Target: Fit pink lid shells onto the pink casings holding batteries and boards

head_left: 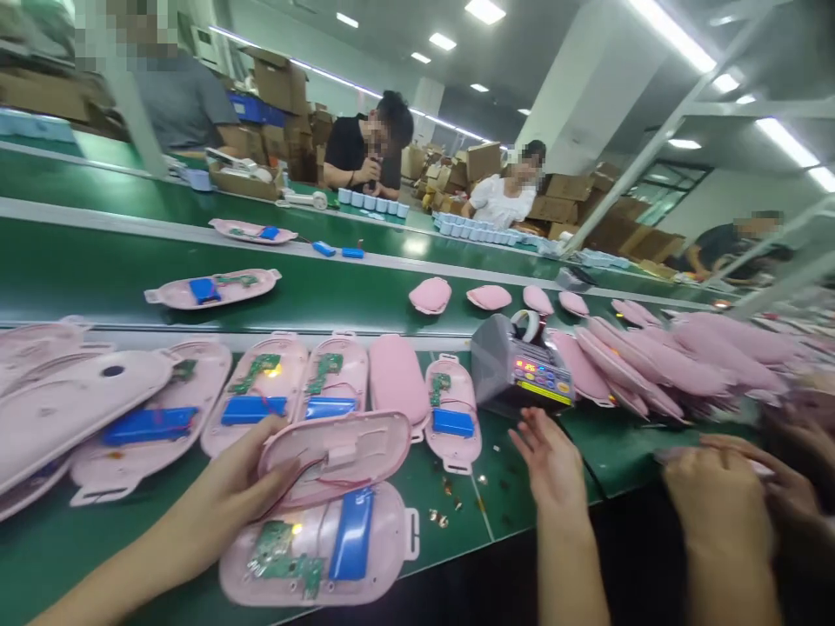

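Observation:
My left hand [238, 487] grips the left edge of a pink shell cover [336, 454], held tilted over a pink base shell [319, 548] that shows a blue battery and green circuit board. Red wires run between the two halves. My right hand [548, 461] is open, its fingers stretched toward a grey tape dispenser [522, 365] with a lit display. Nothing is in that hand.
Several open pink shells with blue batteries [261, 391] lie in a row on the green table [65, 548]. A pile of closed pink shells [652, 365] sits at right. Another person's hands [737, 496] work at right. Small brass screws [450, 500] lie scattered. People sit beyond the conveyor belt [326, 296].

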Available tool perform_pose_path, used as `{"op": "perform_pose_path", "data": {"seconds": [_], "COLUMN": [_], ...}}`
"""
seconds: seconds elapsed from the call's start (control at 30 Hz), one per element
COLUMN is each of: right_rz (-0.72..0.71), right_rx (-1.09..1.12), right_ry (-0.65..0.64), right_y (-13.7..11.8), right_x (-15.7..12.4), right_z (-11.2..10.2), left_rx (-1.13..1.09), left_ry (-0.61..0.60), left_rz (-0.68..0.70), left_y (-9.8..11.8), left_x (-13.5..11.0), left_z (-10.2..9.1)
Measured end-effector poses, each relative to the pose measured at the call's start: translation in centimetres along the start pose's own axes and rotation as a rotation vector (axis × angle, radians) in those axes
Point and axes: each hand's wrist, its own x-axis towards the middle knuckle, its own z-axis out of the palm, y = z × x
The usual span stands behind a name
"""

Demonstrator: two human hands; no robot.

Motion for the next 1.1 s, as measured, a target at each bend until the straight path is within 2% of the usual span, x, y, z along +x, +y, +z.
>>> {"op": "perform_pose_path", "data": {"seconds": [0.1,0.17,0.23,0.3,0.37,0.43,0.5,0.57,0.67,0.77,0.83,0.9,0.93,0.97,1.03,1.1], "right_rz": [0.007,-0.113,-0.383,-0.682,-0.869,-0.976,-1.058,-1.147,-1.287,-1.399,-1.385,-1.238,-1.124,-1.002,-0.799,-0.709], "right_rx": [0.012,-0.042,-0.192,-0.448,-0.683,-0.859,-0.967,-1.019,-1.047,-1.049,-1.071,-1.143,-1.175,-1.185,-1.13,-1.009], "right_ry": [0.021,-0.064,-0.312,-0.686,-1.004,-1.189,-1.264,-1.275,-1.246,-1.15,-1.012,-0.88,-0.859,-0.877,-1.007,-1.146], "right_y": [-0.8,-2.2,-3.9,-5.3,-5.8,-5.4,-4.5,-3.5,-2.5,-2.2,-2.3,-2.8,-3.1,-3.4,-3.9,-4.2], "right_x": [-1.8,-3.8,-6.6,-9.4,-11.5,-12.5,-12.8,-12.7,-12.7,-13.1,-13.2,-12.8,-12.4,-12.0,-11.0,-10.3], "right_z": [-0.5,0.7,3.5,7.4,11.6,15.0,17.1,18.1,18.5,18.7,18.9,19.1,19.2,19.2,19.2,19.2], "left_rx": [-0.099,-0.214,-0.31,-0.393,-0.47,-0.528,-0.56,-0.557,-0.525,-0.487,-0.397,-0.301,-0.266,-0.241,-0.219,-0.235], "left_ry": [-0.101,-0.152,-0.193,-0.204,-0.206,-0.208,-0.216,-0.209,-0.189,-0.211,-0.217,-0.212,-0.205,-0.189,-0.145,-0.111], "left_rz": [-0.042,-0.116,-0.194,-0.23,-0.223,-0.214,-0.223,-0.209,-0.148,-0.114,-0.087,-0.066,-0.064,-0.069,-0.099,-0.126], "left_y": [-0.1,-0.2,-0.2,-0.3,-0.4,-0.7,-1.1,-1.4,-1.7,-1.7,-1.6,-1.5,-1.4,-1.3,-1.1,-0.9], "left_x": [-0.1,-0.1,0.0,0.0,-0.1,-0.2,-0.4,-0.5,-0.6,-0.6,-0.7,-0.9,-1.0,-1.1,-1.4,-1.5], "left_z": [-0.2,-0.3,-0.3,-0.1,0.0,0.1,0.2,0.2,0.2,-0.1,-0.4,-0.7,-0.7,-0.8,-0.8,-0.6]}}
